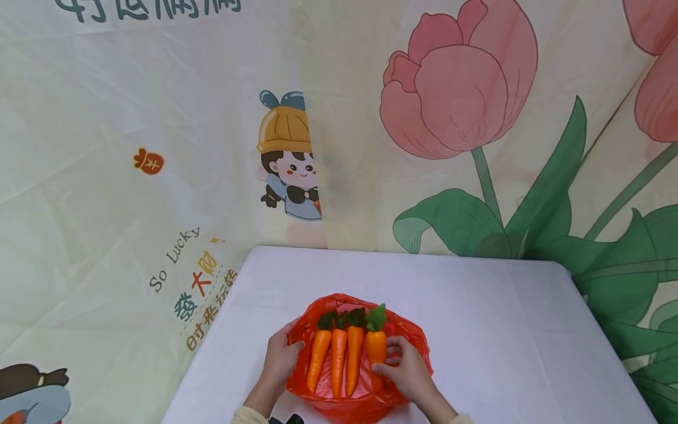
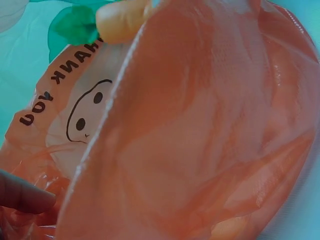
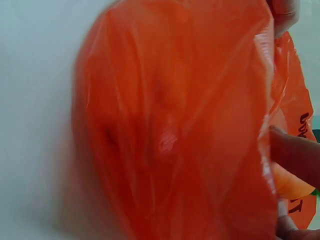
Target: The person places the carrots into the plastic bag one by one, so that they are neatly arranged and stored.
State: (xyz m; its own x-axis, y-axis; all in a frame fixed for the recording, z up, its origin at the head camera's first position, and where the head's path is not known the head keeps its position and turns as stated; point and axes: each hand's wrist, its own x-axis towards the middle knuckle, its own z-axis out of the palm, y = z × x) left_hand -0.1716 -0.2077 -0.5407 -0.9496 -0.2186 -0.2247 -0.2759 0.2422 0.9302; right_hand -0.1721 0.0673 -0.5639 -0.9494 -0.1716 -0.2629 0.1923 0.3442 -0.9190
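Observation:
An open red plastic bag (image 1: 394, 391) lies on the table with several orange carrots (image 1: 319, 359) side by side in its mouth, their green tops toward the far side. My left hand (image 1: 279, 356) grips the bag's left rim; its thumb shows against the plastic in the left wrist view. With thumb and fingers, my right hand (image 1: 408, 368) pinches the rightmost carrot (image 1: 376, 346), whose lower end dips into the bag. That carrot's orange top (image 3: 290, 182) appears between the fingers in the right wrist view. Red plastic hides most of both wrist views.
A white-covered table (image 1: 477, 318) extends around the bag. Behind it hangs a printed cloth (image 1: 349, 147) with tulips and cartoon figures. A small black object (image 1: 294, 419) shows at the bottom edge, close to the left sleeve (image 1: 249, 416).

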